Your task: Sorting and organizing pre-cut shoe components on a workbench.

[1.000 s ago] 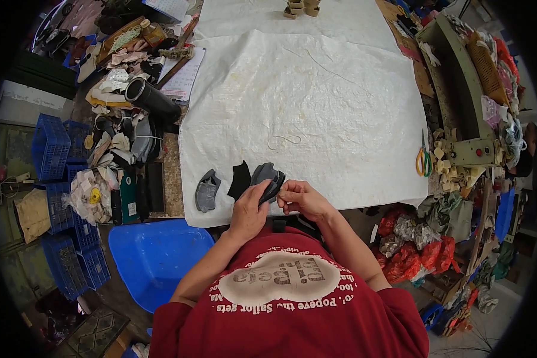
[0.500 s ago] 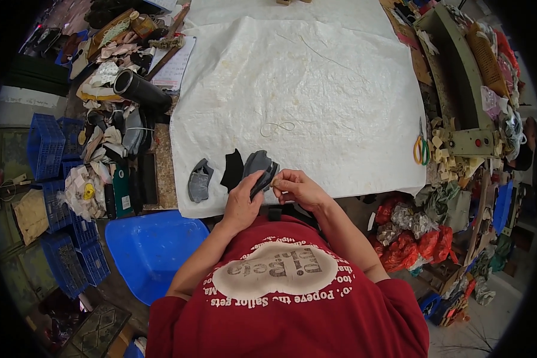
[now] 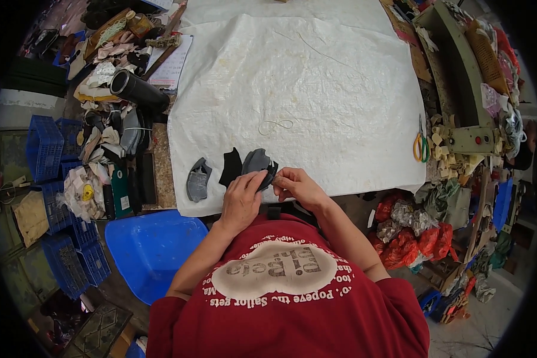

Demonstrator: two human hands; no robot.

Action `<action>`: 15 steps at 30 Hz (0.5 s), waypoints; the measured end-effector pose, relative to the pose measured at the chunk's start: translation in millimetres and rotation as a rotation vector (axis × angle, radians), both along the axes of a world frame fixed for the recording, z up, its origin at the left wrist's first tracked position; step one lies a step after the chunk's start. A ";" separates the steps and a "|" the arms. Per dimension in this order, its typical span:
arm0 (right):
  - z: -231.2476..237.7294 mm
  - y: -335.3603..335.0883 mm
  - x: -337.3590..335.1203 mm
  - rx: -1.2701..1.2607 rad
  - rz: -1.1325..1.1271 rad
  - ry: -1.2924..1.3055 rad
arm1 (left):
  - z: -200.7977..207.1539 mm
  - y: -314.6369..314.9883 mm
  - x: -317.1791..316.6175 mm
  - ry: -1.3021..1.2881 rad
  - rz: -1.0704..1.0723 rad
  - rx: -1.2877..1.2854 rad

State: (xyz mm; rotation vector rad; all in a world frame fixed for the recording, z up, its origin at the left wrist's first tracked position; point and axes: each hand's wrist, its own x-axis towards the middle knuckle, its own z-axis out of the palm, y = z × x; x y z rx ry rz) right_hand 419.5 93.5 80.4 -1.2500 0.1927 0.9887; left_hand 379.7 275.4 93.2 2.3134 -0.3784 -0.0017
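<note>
My left hand [image 3: 241,201] lies over a stack of dark grey curved cut pieces [image 3: 256,161], its fingers across the near part and holding it at the table's front edge. At the stack's right side, my right hand [image 3: 301,188] has thumb and fingers pinched together close to the edge of the pieces. Whatever sits between those fingertips is too small to make out. Just left of the stack lies a flat black cut piece [image 3: 230,166] with a jagged outline. Farther left rests a grey curved piece [image 3: 198,181] with a lighter patch on it.
White woven sheeting [image 3: 316,83] covers the table, with a loop of thin cord [image 3: 275,126] on it. Scissors [image 3: 421,148] with green and orange handles lie at the right edge. A blue tub [image 3: 152,250] stands below left. Scraps and a black cylinder [image 3: 138,89] crowd the left side.
My left fingers have shifted from gripping the stack's side to lying flatter across it. The stack now sits lower and flatter. My right hand stays pinched at its edge, barely moved.
</note>
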 end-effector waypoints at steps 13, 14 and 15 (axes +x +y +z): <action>-2.0 -1.6 1.4 -0.057 0.025 -0.049 | -0.7 1.4 2.4 -0.032 -0.046 0.102; -2.4 -1.7 2.0 -0.034 0.017 -0.037 | -0.6 1.6 2.3 -0.020 -0.037 0.080; -2.5 -2.0 2.4 -0.033 0.017 -0.041 | -0.3 1.8 2.3 -0.009 -0.028 0.059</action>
